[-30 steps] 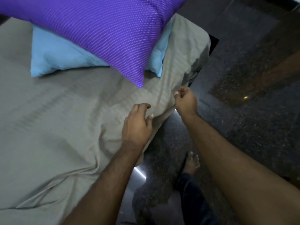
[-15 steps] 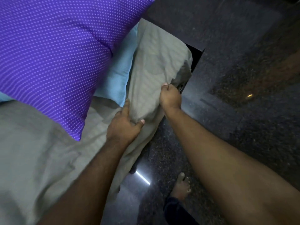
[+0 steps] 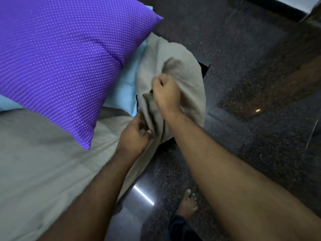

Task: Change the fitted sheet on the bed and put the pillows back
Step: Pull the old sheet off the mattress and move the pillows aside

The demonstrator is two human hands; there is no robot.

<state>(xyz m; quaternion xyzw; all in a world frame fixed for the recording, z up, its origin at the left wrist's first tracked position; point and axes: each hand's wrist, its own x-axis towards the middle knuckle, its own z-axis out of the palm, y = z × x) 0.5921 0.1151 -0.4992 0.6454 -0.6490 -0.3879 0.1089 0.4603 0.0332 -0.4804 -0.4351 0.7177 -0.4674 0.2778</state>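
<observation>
1. Two hands are working at one corner of the bed, right of the frame's centre, where the grey fitted sheet (image 3: pixel 175 66) is bunching into a raised fold over the mattress corner.
2. Higher of the two, the right hand (image 3: pixel 165 95) is gripping that fold with curled fingers, its knuckles pointing toward the top of the frame.
3. Just below and left of it, the left hand (image 3: pixel 134 136) is pinching the hanging edge of the same sheet between thumb and curled fingers.
4. Across the left and lower left of the frame, the rest of the sheet is lying loose and wrinkled over the mattress.
5. Filling the upper left, a purple dotted pillow (image 3: pixel 66 63) is resting on a light blue pillow (image 3: pixel 126 87), whose corner is touching the bunched sheet.
6. Judging by the grip, the step in hand is working this corner of the sheet; whether it is coming off or going on, I cannot tell.
7. Next, the move is likely calling for both hands to carry the gathered edge around the mattress corner, with the pillows sitting close enough to get in the way.
8. At the bottom right of centre, a bare foot (image 3: pixel 188 202) is standing on the dark speckled floor (image 3: pixel 243 49).
</observation>
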